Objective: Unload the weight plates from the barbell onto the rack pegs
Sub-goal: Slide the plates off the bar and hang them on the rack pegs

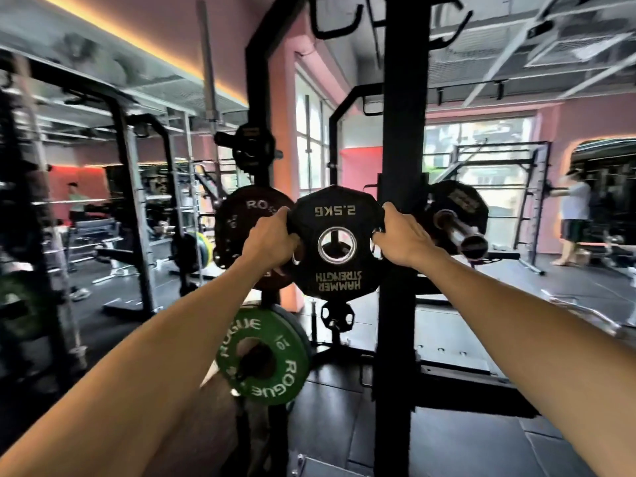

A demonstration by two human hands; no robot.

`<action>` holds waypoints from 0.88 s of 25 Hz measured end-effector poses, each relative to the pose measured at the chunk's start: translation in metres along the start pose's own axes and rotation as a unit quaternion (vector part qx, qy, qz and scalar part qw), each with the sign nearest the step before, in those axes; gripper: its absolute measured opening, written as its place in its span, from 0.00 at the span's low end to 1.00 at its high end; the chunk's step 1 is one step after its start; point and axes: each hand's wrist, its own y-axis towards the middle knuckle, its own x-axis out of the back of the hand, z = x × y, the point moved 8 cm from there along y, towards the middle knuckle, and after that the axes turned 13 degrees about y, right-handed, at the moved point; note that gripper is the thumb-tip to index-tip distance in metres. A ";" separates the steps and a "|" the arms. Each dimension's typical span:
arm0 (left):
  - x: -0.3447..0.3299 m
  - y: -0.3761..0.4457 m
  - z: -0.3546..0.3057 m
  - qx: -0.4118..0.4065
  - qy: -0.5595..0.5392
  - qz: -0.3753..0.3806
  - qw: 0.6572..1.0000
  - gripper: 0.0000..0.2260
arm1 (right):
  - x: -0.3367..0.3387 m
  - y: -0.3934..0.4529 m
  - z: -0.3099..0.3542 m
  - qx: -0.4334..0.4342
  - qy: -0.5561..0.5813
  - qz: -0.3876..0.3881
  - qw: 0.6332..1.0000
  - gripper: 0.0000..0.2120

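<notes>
- Both hands grip one small black plate mid-air: left hand at its 9 o'clock edge, right hand at 3 o'clock.
- Barbell, at 3 o'clock, appears to carry another plate.
- Rack pegs at 7 o'clock hold a green plate.

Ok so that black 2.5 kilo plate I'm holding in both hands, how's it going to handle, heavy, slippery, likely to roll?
Probably light: the black plate is marked 2.5KG and looks small beside the green plate. Likely secure, since the left hand and right hand hook their fingers into side cutouts. Its faceted edge should resist rolling, and it looks rigid.
</notes>
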 end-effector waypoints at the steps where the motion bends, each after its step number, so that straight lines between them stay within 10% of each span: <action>1: 0.010 0.000 0.024 0.011 0.018 -0.005 1.000 0.18 | -0.019 0.007 0.017 0.008 0.012 0.009 1.000 0.11; 22: 0.062 0.119 0.418 0.148 0.131 -0.071 0.978 0.18 | -0.369 0.216 0.263 0.156 0.136 0.114 0.972 0.17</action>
